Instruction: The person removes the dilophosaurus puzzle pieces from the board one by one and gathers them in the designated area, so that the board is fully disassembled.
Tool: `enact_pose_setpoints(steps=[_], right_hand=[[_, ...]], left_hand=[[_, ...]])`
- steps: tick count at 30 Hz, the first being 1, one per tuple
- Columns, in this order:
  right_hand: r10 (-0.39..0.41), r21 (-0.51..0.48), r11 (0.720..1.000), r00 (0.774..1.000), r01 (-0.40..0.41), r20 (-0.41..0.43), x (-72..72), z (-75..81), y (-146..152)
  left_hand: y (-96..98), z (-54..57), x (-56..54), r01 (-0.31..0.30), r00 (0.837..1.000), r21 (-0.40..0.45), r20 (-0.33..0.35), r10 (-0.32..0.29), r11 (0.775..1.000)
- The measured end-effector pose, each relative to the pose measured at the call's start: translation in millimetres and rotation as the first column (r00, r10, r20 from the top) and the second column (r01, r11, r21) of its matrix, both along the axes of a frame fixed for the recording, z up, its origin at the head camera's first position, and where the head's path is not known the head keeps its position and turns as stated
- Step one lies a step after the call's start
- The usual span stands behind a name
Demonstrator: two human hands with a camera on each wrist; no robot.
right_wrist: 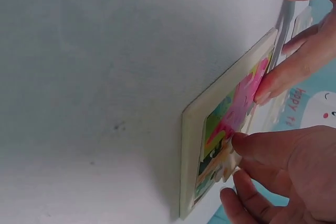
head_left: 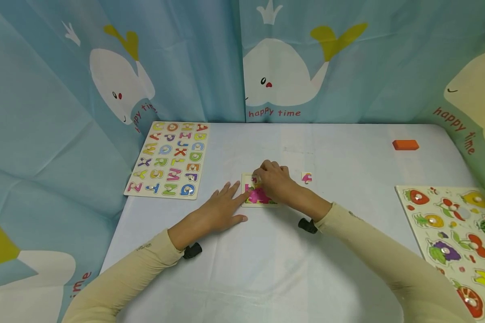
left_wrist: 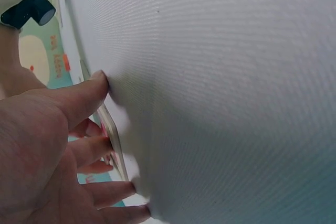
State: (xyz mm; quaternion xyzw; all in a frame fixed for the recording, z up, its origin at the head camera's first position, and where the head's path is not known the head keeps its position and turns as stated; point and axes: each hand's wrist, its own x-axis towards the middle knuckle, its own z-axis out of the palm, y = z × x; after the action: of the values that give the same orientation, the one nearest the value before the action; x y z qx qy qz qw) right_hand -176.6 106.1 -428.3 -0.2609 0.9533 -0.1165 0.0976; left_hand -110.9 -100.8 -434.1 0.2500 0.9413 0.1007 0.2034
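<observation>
A small framed jigsaw puzzle [head_left: 260, 205] with a pink animal picture lies flat on the white table. My left hand [head_left: 220, 209] is spread palm down at its left side, and the index fingertip rests on the picture. Over the upper right of the puzzle, my right hand [head_left: 275, 180] bends its fingers downward. In the right wrist view its thumb and fingers pinch a puzzle piece [right_wrist: 227, 162], which sits tilted above the frame's surface. A loose pink-and-white puzzle piece [head_left: 306, 178] lies on the table just right of the puzzle.
A letter puzzle board [head_left: 165, 159] lies at the back left. On the right side are a fruit puzzle board [head_left: 422, 224] and, farther back, an orange block [head_left: 405, 145]. Blue whale-print curtains [head_left: 210, 67] hang along the table's back and sides.
</observation>
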Motion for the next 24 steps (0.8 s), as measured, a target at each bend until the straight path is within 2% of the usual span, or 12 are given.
enact_pose_setpoints(steps=[6,18,21,24], right_hand=[[-0.007,-0.08,0.997,1.0,0.005,-0.019,3.0,0.3,5.8],[0.044,-0.117,0.991,0.986,-0.063,-0.161,5.7,-10.8,13.2],[0.055,-0.132,0.988,0.984,-0.078,-0.169,5.1,-12.0,14.7],[0.052,-0.162,0.984,0.989,-0.074,-0.135,3.8,-10.8,16.0]], left_hand=[[-0.3,-0.1,0.1,0.003,1.0,0.005,0.001,-0.003,1.0],[0.2,0.5,0.5,0.004,1.0,-0.006,0.001,-0.004,1.0],[0.5,0.6,0.4,0.004,1.0,-0.003,0.001,-0.004,1.0],[0.8,0.5,0.5,0.004,1.0,-0.005,0.002,-0.004,1.0]])
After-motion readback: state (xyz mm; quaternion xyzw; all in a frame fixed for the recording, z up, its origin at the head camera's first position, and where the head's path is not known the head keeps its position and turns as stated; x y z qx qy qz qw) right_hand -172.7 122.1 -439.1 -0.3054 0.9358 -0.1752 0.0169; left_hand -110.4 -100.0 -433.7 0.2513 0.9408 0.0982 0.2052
